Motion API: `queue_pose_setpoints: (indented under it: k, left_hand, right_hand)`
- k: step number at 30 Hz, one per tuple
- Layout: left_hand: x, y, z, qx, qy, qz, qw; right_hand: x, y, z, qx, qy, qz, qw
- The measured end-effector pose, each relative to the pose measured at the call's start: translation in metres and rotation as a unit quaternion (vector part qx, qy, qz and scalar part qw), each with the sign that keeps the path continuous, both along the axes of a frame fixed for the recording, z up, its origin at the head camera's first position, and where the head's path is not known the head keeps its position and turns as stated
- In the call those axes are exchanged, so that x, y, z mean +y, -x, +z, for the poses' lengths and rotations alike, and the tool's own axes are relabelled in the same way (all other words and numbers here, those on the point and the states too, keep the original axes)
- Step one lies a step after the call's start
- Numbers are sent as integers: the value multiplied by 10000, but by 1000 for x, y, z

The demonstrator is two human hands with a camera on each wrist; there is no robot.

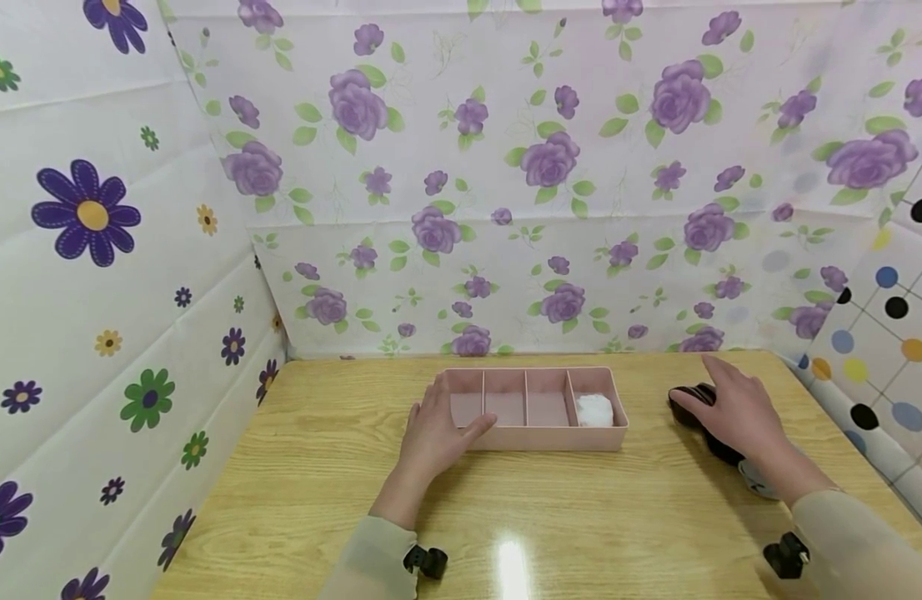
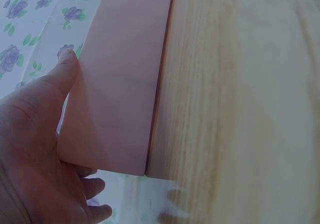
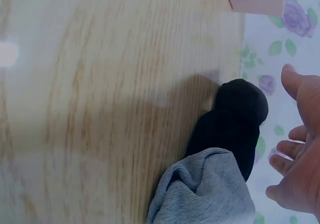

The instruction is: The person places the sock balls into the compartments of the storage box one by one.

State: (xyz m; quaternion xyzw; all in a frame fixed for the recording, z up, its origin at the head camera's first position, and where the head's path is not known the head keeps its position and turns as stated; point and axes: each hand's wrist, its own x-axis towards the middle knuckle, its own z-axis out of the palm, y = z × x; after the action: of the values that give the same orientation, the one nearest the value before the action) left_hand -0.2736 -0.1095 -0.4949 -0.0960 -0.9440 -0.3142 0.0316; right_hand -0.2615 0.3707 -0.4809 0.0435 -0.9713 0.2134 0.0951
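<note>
A pink box [image 1: 547, 439] with side-by-side compartments stands near the back of the table. Its rightmost compartment contains a white bundle [image 1: 594, 410]. At the box's left end is my left hand [image 1: 436, 433], its thumb along the front rim and its fingers extended beside the end wall. On the right, my right hand [image 1: 742, 412] hovers with thumb and fingers spread over black cloth bundles [image 3: 227, 126], holding nothing. A folded grey cloth [image 3: 207, 191] lies right against the black ones. From the head view, the hand and forearm partly hide this pile.
The wooden table [image 1: 311, 492] meets a flowered cloth wall [image 1: 446, 167] at the back. A daisy-patterned wall [image 1: 131, 317] runs along the left, and a dotted wall [image 1: 881, 367] along the right. Each wrist carries a small black camera.
</note>
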Motion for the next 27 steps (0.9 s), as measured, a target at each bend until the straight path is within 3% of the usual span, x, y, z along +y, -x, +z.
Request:
queue_pose_setpoints:
  k: [12,27]
  left_hand:
    - [-1,0,-1,11,15,-5,10000]
    - [-1,0,0,31,-45,0,10000]
  right_hand:
    - [6,2,-11,-446,-171,-231,9986]
    - [12,5,-20,-794,-110,-224,9965]
